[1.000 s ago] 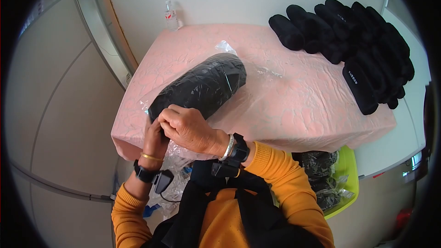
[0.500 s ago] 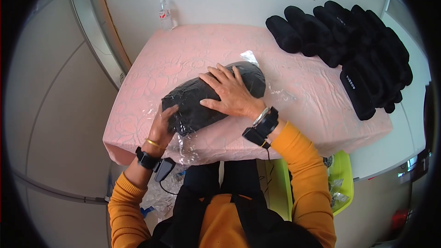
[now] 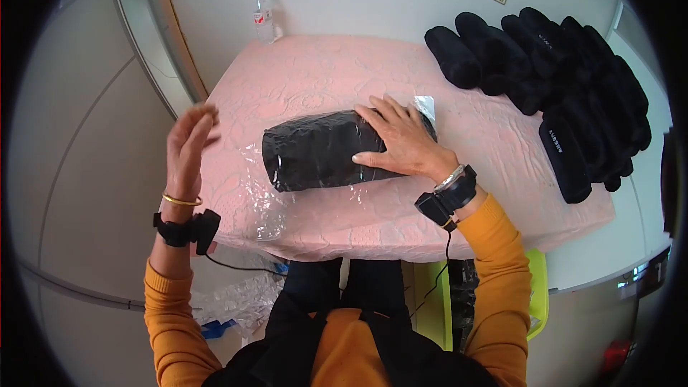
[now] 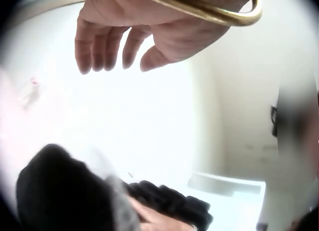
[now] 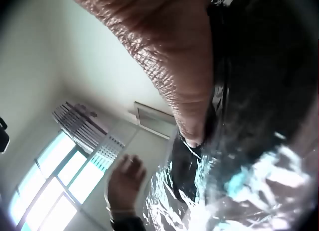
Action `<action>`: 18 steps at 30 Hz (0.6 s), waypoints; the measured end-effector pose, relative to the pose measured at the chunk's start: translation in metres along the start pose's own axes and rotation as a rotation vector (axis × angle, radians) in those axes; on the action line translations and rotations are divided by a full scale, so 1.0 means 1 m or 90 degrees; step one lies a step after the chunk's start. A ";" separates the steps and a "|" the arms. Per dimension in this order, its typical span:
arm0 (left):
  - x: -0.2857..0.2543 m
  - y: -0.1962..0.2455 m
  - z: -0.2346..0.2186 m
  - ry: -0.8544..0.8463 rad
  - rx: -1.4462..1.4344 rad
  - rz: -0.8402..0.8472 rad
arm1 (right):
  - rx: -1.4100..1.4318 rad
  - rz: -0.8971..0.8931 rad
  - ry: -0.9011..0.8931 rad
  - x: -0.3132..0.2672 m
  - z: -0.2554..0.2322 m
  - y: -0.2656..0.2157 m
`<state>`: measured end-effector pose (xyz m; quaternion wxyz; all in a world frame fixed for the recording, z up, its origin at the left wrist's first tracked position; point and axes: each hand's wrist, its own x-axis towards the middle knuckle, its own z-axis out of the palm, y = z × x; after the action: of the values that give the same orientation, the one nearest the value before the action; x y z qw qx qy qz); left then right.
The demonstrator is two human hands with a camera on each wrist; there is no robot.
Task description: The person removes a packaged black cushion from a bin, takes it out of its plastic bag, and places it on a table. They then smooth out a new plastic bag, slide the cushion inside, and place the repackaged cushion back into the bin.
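Observation:
A black, rounded cushion (image 3: 312, 152) in a clear plastic bag lies across the pink tablecloth (image 3: 301, 72) in the head view. On its right end rests my right hand (image 3: 405, 140), fingers spread over the wrapped surface. The right wrist view shows the thumb (image 5: 192, 101) of that hand against the shiny plastic. My left hand (image 3: 190, 140) is raised in the air, left of the cushion and apart from it. In the left wrist view its fingers (image 4: 99, 47) hang loosely bent with nothing between them. Loose film (image 3: 269, 218) spreads at the cushion's left end.
Several black cushions (image 3: 566, 79) are piled at the table's back right, some with white lettering. A plastic bottle (image 3: 264, 20) stands at the back left. Below the front edge are a lime-green bin (image 3: 536, 287) and crumpled clear plastic (image 3: 240, 297).
The right hand went from beside the left hand at the bag's near end to flat on the cushion. The cushion turned more sideways and shifted right. The left hand let go and lifted leftward.

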<state>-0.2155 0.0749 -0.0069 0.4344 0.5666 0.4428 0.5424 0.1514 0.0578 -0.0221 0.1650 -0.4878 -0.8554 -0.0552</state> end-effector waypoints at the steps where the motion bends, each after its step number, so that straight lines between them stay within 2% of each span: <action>1: -0.004 0.025 0.018 -0.059 0.059 0.104 | -0.013 0.012 -0.011 0.000 0.005 -0.005; 2: -0.009 0.045 0.038 -0.118 0.117 0.210 | -0.028 0.023 -0.022 0.001 0.010 -0.011; 4: -0.024 0.079 0.090 -0.242 0.406 0.393 | -0.044 0.030 -0.033 0.001 0.008 -0.022; 6: -0.006 0.049 0.130 -0.377 0.412 0.541 | -0.035 0.032 -0.089 0.001 -0.004 -0.040; 7: 0.004 0.032 0.137 -0.380 0.404 0.540 | -0.033 0.037 -0.119 0.003 -0.008 -0.042; 9: 0.018 0.006 0.150 -0.431 0.679 0.496 | -0.039 0.020 -0.110 0.008 -0.007 -0.029; 10: 0.024 -0.001 0.149 -0.435 0.663 0.504 | -0.038 -0.002 -0.098 0.008 -0.006 -0.018; 12: 0.029 -0.015 0.132 -0.465 0.749 0.343 | -0.049 -0.013 -0.090 -0.011 0.005 0.000; 13: 0.032 -0.021 0.122 -0.471 0.736 0.352 | -0.029 -0.004 -0.076 -0.018 0.013 0.011; 15: 0.037 -0.026 0.101 -0.530 0.703 0.236 | 0.020 0.005 -0.047 -0.021 0.025 0.026; 16: 0.038 -0.033 0.095 -0.535 0.700 0.232 | 0.022 0.008 -0.051 -0.022 0.028 0.029; 18: 0.037 -0.039 0.085 -0.523 0.643 0.304 | 0.024 -0.008 -0.020 -0.029 0.031 0.028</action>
<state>-0.1310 0.1190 -0.0395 0.1187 0.9408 0.3039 0.0922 0.1817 0.0570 -0.0632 0.1603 -0.4802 -0.8618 -0.0325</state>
